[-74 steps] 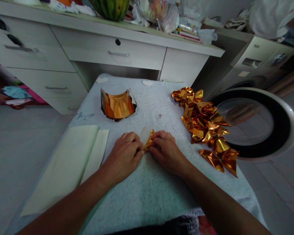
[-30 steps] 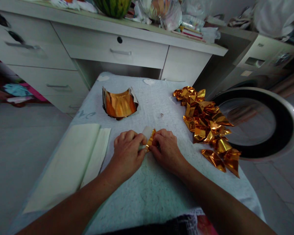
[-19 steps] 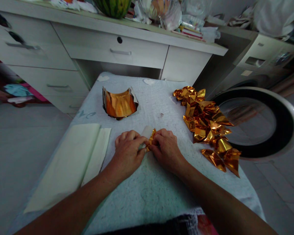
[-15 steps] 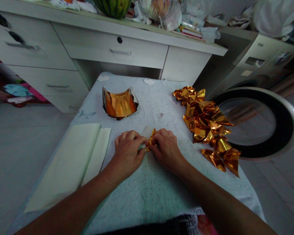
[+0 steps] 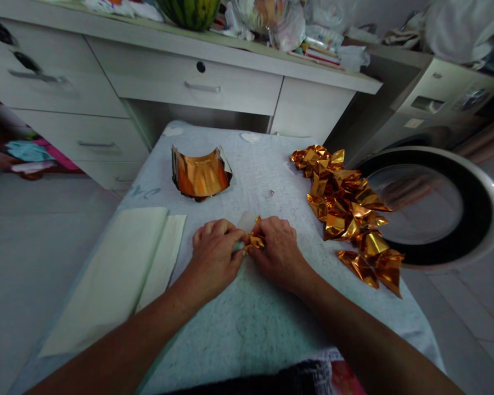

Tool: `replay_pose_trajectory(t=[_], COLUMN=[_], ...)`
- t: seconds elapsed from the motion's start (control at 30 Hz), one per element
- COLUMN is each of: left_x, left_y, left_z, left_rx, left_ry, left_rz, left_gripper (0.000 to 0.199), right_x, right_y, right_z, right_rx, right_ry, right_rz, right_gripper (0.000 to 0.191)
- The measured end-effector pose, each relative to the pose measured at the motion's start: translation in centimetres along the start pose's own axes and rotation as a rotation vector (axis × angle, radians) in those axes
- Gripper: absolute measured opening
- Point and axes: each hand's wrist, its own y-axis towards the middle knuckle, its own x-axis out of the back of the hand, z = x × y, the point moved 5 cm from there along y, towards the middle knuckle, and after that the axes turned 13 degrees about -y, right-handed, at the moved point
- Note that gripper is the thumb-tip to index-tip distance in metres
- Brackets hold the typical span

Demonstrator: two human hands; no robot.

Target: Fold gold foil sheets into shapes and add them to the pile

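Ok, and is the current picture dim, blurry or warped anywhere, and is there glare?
Head view: dim overall, bright glints on the gold foil pile; head view: washer door looks stretched near the right edge, floor soft at left, fold details unclear on the foil piece between the left hand and right hand.

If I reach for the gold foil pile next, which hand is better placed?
Probably the right hand. It is nearer the gold foil pile, which lies to its right; the left hand would have to cross over. Both are at the small gold piece, so the right would need to let go first.
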Motion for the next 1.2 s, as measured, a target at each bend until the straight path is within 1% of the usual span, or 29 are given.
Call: replay_pose_trajectory(t=[0.07, 0.37, 0.47, 0.63, 0.87, 1.2], left_x=[0.03, 0.12, 0.09, 0.05, 0.03, 0.09], left_y=[0.04, -0.01, -0.06, -0.11, -0.06, -0.11], left_z=[0.01, -0.12, -0.06, 0.17, 0.47, 0.4], left_rx=[0.001, 0.0, 0.003, 0.001, -0.013, -0.021], left_ry=[0.001, 0.009, 0.009, -0.012, -0.032, -0.04], left_rz=[0.001, -0.002, 0.005, 0.025, 0.045, 0.046], left_gripper=[0.019, 0.024, 0.024, 0.029, 0.034, 0.035], right_x=[0.06, 0.03, 0.08, 0.21, 0.07, 0.15], right_y=[0.04, 0.11, 0.14, 0.22, 0.37, 0.33], right_z=[-0.02, -0.45, -0.54, -0.53, -0.73, -0.7], right_rx=[-0.004, 0.02, 0.017, 0.028, 0.034, 0.05], right_ry=[0.001, 0.061, 0.07, 0.084, 0.063, 0.046], right_rz=[0.006, 0.041, 0.06, 0.073, 0.084, 0.114], right_gripper=[0.014, 0.032, 0.041, 0.049, 0.054, 0.058])
